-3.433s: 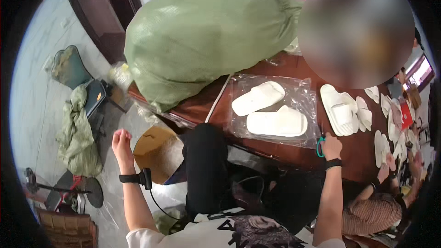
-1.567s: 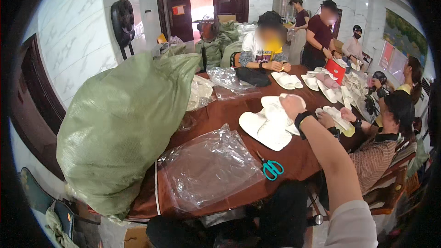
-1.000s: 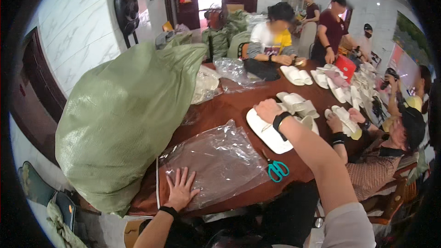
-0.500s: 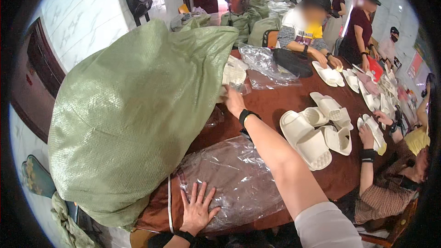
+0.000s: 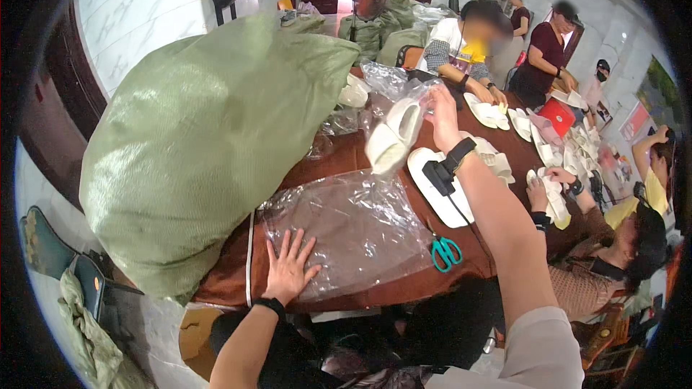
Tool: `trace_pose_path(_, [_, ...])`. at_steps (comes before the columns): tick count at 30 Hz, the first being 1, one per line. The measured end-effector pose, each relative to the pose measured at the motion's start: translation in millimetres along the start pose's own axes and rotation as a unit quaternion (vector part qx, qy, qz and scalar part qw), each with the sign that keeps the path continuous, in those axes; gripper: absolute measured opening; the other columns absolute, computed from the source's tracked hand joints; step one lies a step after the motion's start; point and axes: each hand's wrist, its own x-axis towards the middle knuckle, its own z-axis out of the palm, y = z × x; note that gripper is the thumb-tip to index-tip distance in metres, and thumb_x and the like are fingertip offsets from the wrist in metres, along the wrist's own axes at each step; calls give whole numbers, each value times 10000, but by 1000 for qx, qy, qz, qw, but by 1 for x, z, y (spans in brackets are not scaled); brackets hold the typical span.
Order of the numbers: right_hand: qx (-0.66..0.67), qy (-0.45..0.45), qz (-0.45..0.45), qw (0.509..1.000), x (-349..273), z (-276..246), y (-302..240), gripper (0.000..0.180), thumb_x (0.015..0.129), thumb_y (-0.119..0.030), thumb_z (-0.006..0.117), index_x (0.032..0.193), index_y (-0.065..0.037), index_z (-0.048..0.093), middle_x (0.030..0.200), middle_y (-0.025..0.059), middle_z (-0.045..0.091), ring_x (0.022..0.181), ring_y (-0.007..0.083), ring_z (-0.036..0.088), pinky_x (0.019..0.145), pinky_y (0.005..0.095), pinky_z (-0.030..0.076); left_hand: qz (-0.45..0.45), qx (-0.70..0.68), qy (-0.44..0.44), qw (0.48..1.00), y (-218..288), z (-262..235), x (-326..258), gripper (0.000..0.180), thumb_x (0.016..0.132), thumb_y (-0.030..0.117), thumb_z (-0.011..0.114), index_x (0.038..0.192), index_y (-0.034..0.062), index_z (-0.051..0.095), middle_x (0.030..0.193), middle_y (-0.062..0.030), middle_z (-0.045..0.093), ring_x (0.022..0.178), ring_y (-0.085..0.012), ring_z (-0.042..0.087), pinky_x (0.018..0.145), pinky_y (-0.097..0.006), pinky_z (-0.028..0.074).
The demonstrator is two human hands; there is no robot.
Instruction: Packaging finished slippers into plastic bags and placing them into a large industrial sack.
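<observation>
My left hand (image 5: 288, 274) lies flat with fingers spread on a clear plastic bag (image 5: 360, 234) on the brown-covered table. Raised above the table, my right hand (image 5: 443, 119) is closed on the upper edge of a clear plastic wrapper with a white slipper (image 5: 394, 133) in it; whether there is a second slipper inside I cannot tell. Below my right forearm, loose white slippers (image 5: 441, 198) rest on the table, partly hidden by my wrist. Teal-handled scissors (image 5: 446, 253) lie at the right edge of the flat bag.
A big bulging green woven sack (image 5: 194, 151) fills the left side, with a white slipper (image 5: 354, 91) in plastic at its mouth. Across the table a person (image 5: 461, 54) handles slippers; others sit or stand at the right. A red box (image 5: 556, 115) lies among many slippers.
My right hand has come away from the sack's mouth toward the right, bringing the wrapped slipper. My left hand stays flat on the bag. The scissors now show.
</observation>
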Motion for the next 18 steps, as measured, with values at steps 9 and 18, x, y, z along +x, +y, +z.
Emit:
trace_pose_path(9, [233, -213, 66, 947, -74, 2, -135, 174, 971, -219, 435, 994, -77, 532, 972, 70, 601, 959, 235, 602, 886, 558, 491, -4, 21, 11, 1000, 0, 0, -8, 645, 944, 575, 375, 1491, 246, 281, 1577, -49, 176, 1453, -307, 123, 1113, -646, 111])
trace_pose_path(18, [197, -134, 120, 964, -78, -69, -88, 158, 953, -189, 456, 1027, -68, 526, 942, 57, 610, 918, 224, 597, 898, 468, 504, -7, 0, 18, 1000, 1, 8, -7, 640, 945, 587, 360, 1481, 241, 305, 1574, -44, 184, 1452, -303, 127, 1113, -649, 110])
